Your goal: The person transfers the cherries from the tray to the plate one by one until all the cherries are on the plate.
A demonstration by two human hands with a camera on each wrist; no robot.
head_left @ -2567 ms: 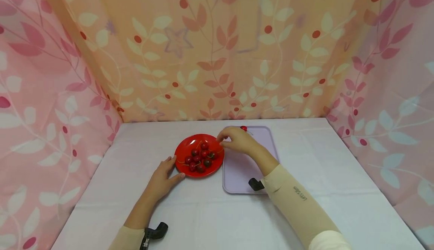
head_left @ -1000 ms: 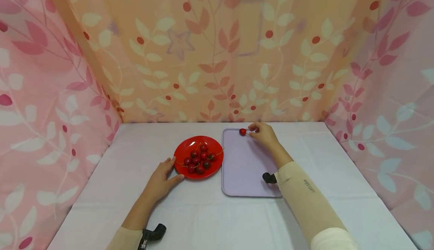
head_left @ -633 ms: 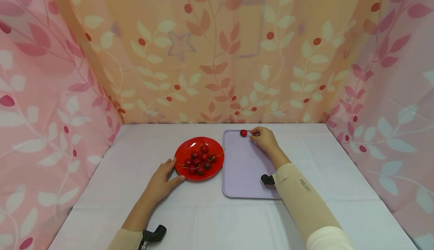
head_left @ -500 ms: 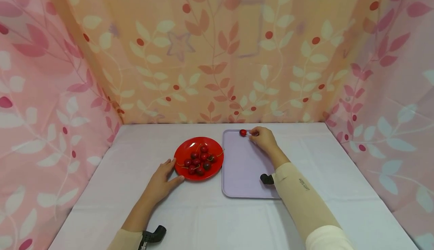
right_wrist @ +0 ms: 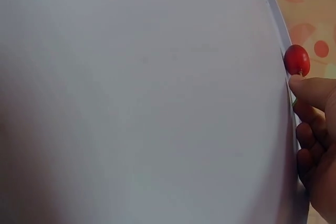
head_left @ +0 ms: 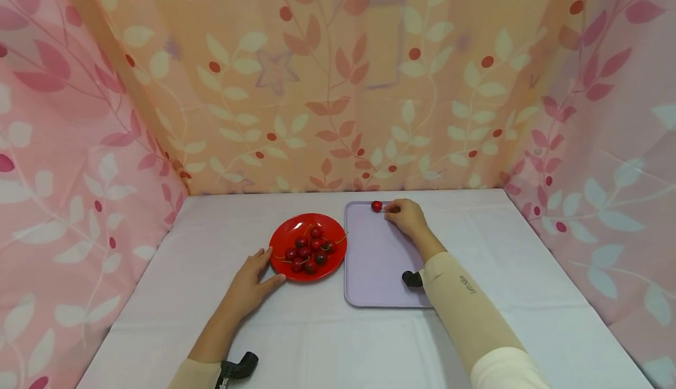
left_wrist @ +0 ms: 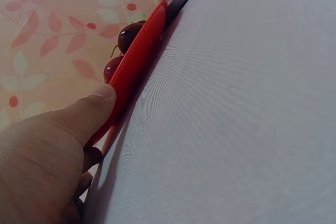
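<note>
A red plate (head_left: pixel 285 271) holds several dark red cherries (head_left: pixel 310 266), some with stems. My left hand (head_left: pixel 248 283) rests at its left edge, thumb and fingers spread; in the left wrist view the thumb (left_wrist: pixel 92 111) touches the rim. My right hand (head_left: pixel 408 219) is at the far edge of a pale purple tray (head_left: pixel 385 260). Its thumb and fingertips pinch the stem of a single bright red cherry (head_left: pixel 377 206). In the right wrist view that cherry (right_wrist: pixel 297 60) lies against the tray's rim, and part of its stem is hidden by the fingers.
A white cloth (head_left: pixel 317 348) covers the table under plate and tray, which stand side by side. Patterned curtains (head_left: pixel 338 84) close off the back and both sides. Black wrist mounts (head_left: pixel 240 365) stick out from both sleeves.
From over the plate's right edge, my right hand has moved right and back to the tray's far edge. Its fingers have closed on the cherry's stem. The left hand has stayed put.
</note>
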